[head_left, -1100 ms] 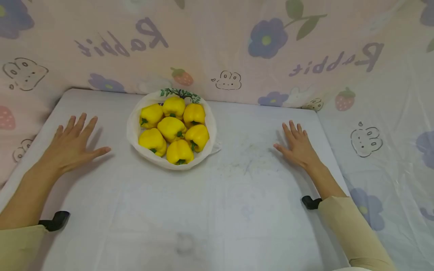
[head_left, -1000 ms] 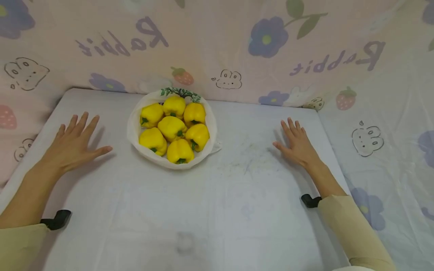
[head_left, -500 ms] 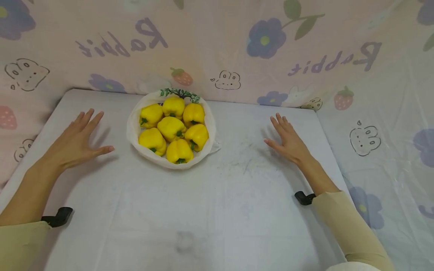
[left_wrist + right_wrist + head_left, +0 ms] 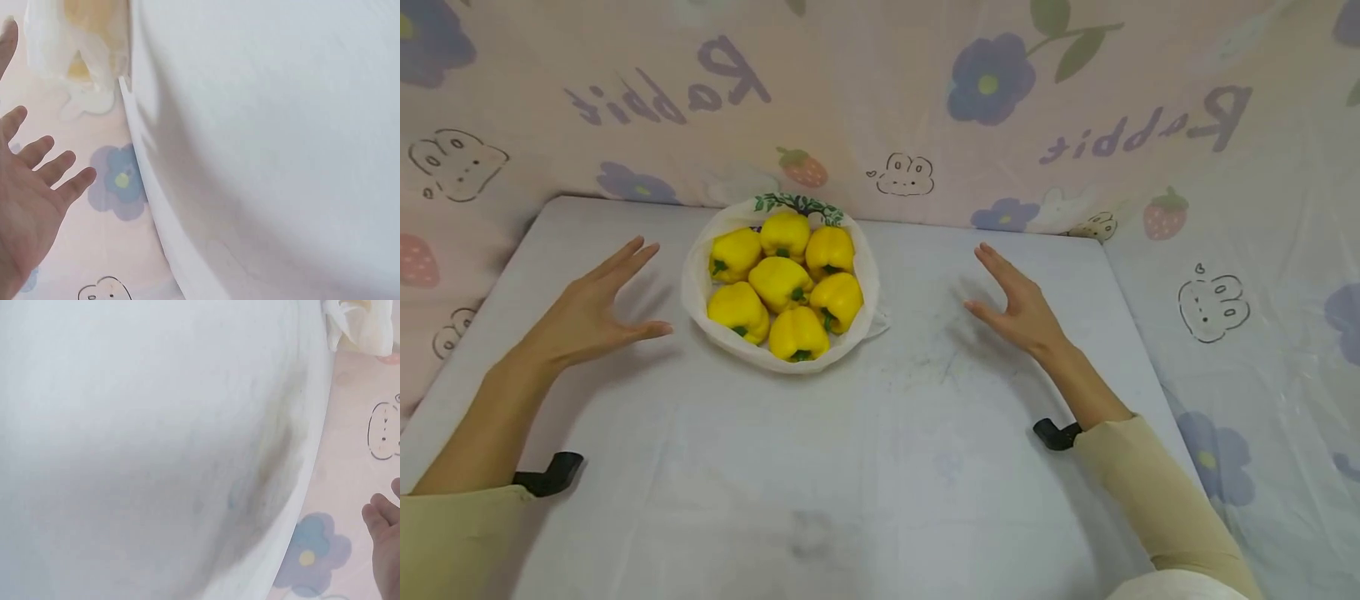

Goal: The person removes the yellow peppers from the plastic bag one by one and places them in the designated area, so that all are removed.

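Several yellow bell peppers [image 4: 778, 282] with green stems lie inside a white plastic bag [image 4: 733, 220] whose wide mouth faces up. A green tree print shows on the bag's far rim. To the left of the bag my left hand [image 4: 583, 317] hovers with thumb and fingers spread, nothing in it. My right hand [image 4: 1028, 312], likewise holding nothing, hovers farther off on the bag's right side, fingers extended and turned toward it. In the left wrist view, the translucent bag side [image 4: 106, 44] lets yellow show through.
A white-covered table [image 4: 887, 467] lies beneath both hands, with faint smudges right of the bag. Behind it hangs a pink curtain [image 4: 850, 100] printed with rabbits, flowers and strawberries. A black wrist mount [image 4: 553, 475] sticks out at the left sleeve, another mount [image 4: 1056, 434] at the right.
Both hands have moved inward toward the bag and turned from palm-down to palms facing each other. The bag and peppers have stayed in place.
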Available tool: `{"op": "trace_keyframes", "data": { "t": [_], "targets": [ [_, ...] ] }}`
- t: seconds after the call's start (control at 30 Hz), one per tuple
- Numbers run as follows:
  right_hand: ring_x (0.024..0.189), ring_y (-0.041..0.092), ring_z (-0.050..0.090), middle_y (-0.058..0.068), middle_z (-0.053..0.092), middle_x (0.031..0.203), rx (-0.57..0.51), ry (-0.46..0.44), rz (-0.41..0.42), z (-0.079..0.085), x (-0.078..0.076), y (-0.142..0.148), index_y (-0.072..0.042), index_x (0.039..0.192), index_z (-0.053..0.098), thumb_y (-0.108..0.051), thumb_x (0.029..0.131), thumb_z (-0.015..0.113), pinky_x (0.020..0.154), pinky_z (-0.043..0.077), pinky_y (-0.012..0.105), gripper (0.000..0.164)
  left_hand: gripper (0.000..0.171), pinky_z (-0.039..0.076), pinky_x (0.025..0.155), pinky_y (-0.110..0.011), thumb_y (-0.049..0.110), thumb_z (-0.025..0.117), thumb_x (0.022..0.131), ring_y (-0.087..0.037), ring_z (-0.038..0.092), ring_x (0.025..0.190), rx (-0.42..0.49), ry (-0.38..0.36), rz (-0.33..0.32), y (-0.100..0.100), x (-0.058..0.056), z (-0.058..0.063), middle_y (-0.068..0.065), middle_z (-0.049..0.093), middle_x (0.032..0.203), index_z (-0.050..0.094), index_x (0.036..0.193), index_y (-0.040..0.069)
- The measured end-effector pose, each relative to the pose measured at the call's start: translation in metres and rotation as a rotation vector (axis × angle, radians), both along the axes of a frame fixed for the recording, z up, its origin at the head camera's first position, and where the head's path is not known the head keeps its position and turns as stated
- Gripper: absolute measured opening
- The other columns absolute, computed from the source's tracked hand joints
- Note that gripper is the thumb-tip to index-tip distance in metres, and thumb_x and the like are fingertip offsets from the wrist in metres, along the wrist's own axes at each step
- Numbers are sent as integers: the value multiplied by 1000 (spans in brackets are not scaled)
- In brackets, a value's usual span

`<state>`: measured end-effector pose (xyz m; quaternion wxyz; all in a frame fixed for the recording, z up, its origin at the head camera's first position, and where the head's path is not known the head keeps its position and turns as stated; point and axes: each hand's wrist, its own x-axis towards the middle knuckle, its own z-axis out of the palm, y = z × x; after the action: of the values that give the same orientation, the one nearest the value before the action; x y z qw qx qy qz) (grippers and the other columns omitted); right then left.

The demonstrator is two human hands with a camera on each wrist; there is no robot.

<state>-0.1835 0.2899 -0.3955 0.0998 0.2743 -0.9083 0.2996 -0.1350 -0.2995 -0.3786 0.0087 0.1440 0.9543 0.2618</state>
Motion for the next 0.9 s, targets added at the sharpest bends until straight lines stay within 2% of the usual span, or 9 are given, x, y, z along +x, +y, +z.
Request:
{"op": "trace_keyframes", "data": {
  "t": [0.13, 0.27, 0.37, 0.53, 0.63, 0.77, 0.9],
  "targets": [
    [145, 25, 34, 6, 37, 158, -45, 34, 26, 1, 0, -11, -14, 154, 39, -26, 88, 77, 114, 33, 49, 76, 113, 16, 111, -71, 37, 88, 74, -41, 15, 149, 29, 6, -27, 8, -1, 3, -7, 9, 167, 17, 161, 26],
    [140, 23, 41, 0, 40, 156, -86, 51, 49, 5, -2, -23, -16, 152, 43, -19, 85, 79, 110, 40, 44, 75, 111, 16, 111, -71, 36, 88, 75, -41, 15, 149, 56, 11, -39, 12, -2, 5, -6, 11, 167, 19, 161, 26],
    [137, 22, 45, -1, 42, 154, -118, 56, 80, 9, -3, -32, -15, 150, 45, -13, 84, 80, 107, 43, 39, 75, 110, 16, 111, -71, 36, 87, 76, -41, 15, 149, 67, -5, -38, 15, -4, 6, -4, 10, 167, 18, 161, 28],
    [135, 26, 48, 7, 47, 151, -187, 45, 132, 15, -3, -48, -7, 147, 48, -4, 80, 82, 107, 43, 38, 75, 110, 25, 105, -74, 36, 86, 78, -51, 29, 140, 76, -76, -12, 22, -7, 10, 0, 6, 167, 14, 160, 32],
    [131, 33, 51, 14, 50, 147, -241, 26, 158, 22, 2, -60, 2, 143, 49, 3, 78, 81, 106, 44, 43, 72, 109, 31, 102, -72, 37, 85, 79, -55, 36, 134, 96, -120, -6, 27, -8, 11, -1, 5, 167, 13, 160, 33],
    [126, 40, 53, 24, 52, 142, -284, -6, 190, 40, 14, -81, 10, 139, 49, 8, 79, 78, 105, 44, 49, 67, 107, 33, 105, -67, 35, 83, 81, -49, 31, 140, 139, -144, -29, 32, -9, 11, -4, 6, 167, 13, 161, 30],
    [127, 39, 52, 27, 51, 140, -305, -36, 218, 49, 20, -96, 11, 138, 48, 7, 81, 77, 105, 43, 51, 64, 105, 33, 107, -65, 35, 83, 82, -48, 31, 141, 165, -158, -48, 36, -12, 9, -3, 7, 167, 13, 161, 29]
  ]
}}
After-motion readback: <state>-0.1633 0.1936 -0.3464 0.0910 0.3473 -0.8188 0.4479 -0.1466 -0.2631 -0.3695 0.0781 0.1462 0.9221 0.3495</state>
